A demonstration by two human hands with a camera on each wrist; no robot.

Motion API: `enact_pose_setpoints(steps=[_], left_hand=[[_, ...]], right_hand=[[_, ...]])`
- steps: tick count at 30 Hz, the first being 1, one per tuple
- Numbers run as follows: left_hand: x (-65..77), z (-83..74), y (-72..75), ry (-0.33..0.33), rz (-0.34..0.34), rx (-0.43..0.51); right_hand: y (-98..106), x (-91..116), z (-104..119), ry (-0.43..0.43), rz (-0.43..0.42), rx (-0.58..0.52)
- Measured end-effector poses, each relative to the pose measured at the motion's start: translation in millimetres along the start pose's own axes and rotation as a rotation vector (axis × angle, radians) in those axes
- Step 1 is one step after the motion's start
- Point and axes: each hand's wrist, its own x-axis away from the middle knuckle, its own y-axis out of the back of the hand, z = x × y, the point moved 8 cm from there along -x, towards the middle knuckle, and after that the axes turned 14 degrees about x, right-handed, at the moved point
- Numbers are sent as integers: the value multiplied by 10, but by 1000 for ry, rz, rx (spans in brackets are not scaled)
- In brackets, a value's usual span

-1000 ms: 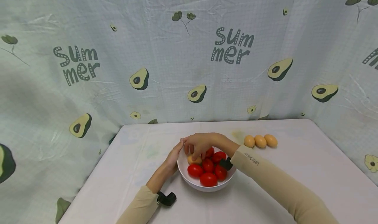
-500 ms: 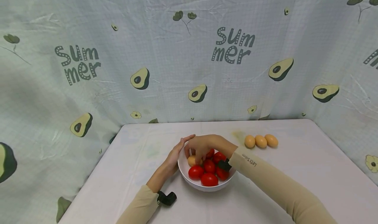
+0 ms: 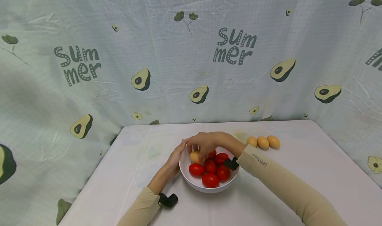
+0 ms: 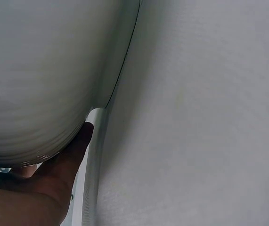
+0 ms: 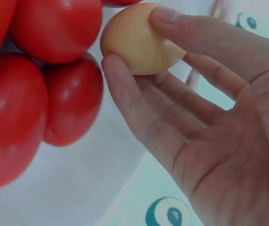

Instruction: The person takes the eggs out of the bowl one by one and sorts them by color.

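Note:
A white bowl stands on the table and holds several red tomatoes, smooth and oval. Within its far left part, my right hand pinches a light-brown egg between thumb and fingertips. The right wrist view shows the egg held by the fingertips, with tomatoes close by. My left hand rests along the bowl's left outer side, its fingers stretched along the wall. In the left wrist view that hand touches the bowl's curved outside; its other fingers are mostly hidden.
Three light-brown eggs lie in a row on the table, behind and right of the bowl. A hanging cloth with avocado prints closes off the back and sides.
My right hand has lifted slightly with the egg in its fingertips, and more of the egg shows. The left hand has stayed at the bowl's side.

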Motion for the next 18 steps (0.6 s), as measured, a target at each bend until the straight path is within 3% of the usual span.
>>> enact_pose_setpoints(steps=[7,18], left_hand=[[14,28,26,27,-20,-37],[1,-32,-46,5,66,-81]], right_hand=[[137,188,-34,62,-64,12],[469,728,-255,108,-206,-28]])
